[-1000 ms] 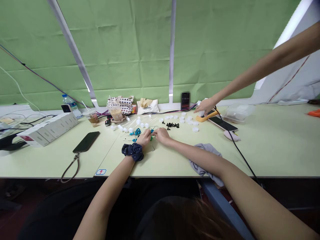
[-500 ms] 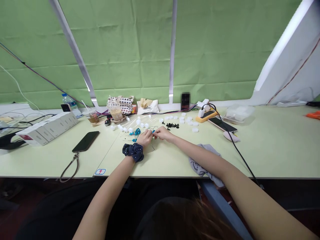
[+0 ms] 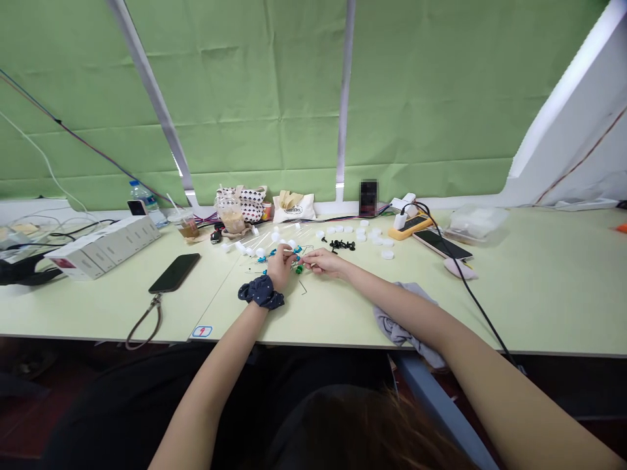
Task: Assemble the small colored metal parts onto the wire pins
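Layout of the tabletop (image 3: pixel 337 320), seen from my seat. Centre: a small part (image 3: pixel 297 258) between my left hand (image 3: pixel 280 266) and right hand (image 3: pixel 326 262); hex key (image 3: pixel 304 288) just before them. Behind my right hand: screws (image 3: pixel 343 245), then discs (image 3: pixel 347 229). Left: smartphone (image 3: pixel 175 273), with boxes (image 3: pixel 108 247) beyond. Rear: drink cup (image 3: pixel 232 220), pouch (image 3: pixel 295 207) to its right. Right: cloth (image 3: pixel 392 326) under my forearm; farther back, a second phone (image 3: pixel 432 242), crossed by a cable (image 3: pixel 482 310).

This place is looking like a small workshop or office, with a long pale worktop (image 3: pixel 333 320) (a numbered label (image 3: pixel 202 331) is sitting near its front edge) running below green sheeting (image 3: pixel 274 98) and carrying white boxes (image 3: pixel 110 247), cables and scattered small parts (image 3: pixel 343 245).
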Tool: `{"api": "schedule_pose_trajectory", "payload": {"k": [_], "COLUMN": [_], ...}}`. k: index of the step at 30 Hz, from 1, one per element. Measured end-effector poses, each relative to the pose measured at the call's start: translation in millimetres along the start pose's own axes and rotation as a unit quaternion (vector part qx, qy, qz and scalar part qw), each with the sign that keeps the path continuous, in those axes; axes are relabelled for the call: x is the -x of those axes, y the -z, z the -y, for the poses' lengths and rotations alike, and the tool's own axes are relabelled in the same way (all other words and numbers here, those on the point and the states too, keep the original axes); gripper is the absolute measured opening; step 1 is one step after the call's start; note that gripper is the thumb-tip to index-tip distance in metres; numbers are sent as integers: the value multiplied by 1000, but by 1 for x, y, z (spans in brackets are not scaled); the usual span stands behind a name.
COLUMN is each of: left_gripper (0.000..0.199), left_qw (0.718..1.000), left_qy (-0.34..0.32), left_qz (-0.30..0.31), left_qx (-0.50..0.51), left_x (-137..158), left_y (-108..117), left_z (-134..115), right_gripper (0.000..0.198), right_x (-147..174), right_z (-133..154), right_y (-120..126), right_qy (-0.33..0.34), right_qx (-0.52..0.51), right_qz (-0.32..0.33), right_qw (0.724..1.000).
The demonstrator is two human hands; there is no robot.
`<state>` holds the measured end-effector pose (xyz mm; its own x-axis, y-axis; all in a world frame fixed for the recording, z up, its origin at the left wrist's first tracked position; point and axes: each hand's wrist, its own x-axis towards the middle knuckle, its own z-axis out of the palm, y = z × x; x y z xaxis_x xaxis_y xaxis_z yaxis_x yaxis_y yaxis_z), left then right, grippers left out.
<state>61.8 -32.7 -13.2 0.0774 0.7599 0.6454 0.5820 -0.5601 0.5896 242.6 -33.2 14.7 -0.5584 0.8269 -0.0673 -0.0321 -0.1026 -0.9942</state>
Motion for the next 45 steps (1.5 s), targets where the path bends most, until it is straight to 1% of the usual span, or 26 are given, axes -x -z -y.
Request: {"api": "schedule_pose_trajectory", "payload": {"k": [2,6,12,16,21,25,32,36,42,45], "left_gripper": [20,19,22,23,21,20,21,21,24,24], "left_qw": [1000,999,999,999,999,999,998,996,995,994], "left_qy": [-2,-20,-28,-35,-28,-29,-53,-67,-89,-97], "left_qz": [15,32,37,42,32,30,20,14,15,20], "left_qx": [4,-8,7,1,-7,-11,-42,-54,-44,-39], "left_x": [0,-1,-1,-1,0,0,1,3,4,3], "left_y": [0,0,-1,-1,-1,0,0,-3,-4,-3], "left_z": [-1,2,5,2,-2,-4,-5,-3,-3,-3], "right_gripper": [12,10,10,7,8,6,5,6,11,11], "right_x": [-3,-9,-9,-6,-2,0,0,-1,-2,-1], "right_z": [-3,-8,-7,-3,0,1,1,1,3,4], "right_y": [-1,0,1,-1,-5,-6,-6,-7,-7,-7], "right_qy": [-2,0,-12,-19,-23,-24,-30,-34,-58,-53], "right_qx": [-25,-60,-88,-102,-107,-110,-111,-137,-184,-183], "right_qz": [12,32,50,60,73,66,49,58,72,74], "right_qw": [1000,998,995,993,991,991,992,988,979,979]}}
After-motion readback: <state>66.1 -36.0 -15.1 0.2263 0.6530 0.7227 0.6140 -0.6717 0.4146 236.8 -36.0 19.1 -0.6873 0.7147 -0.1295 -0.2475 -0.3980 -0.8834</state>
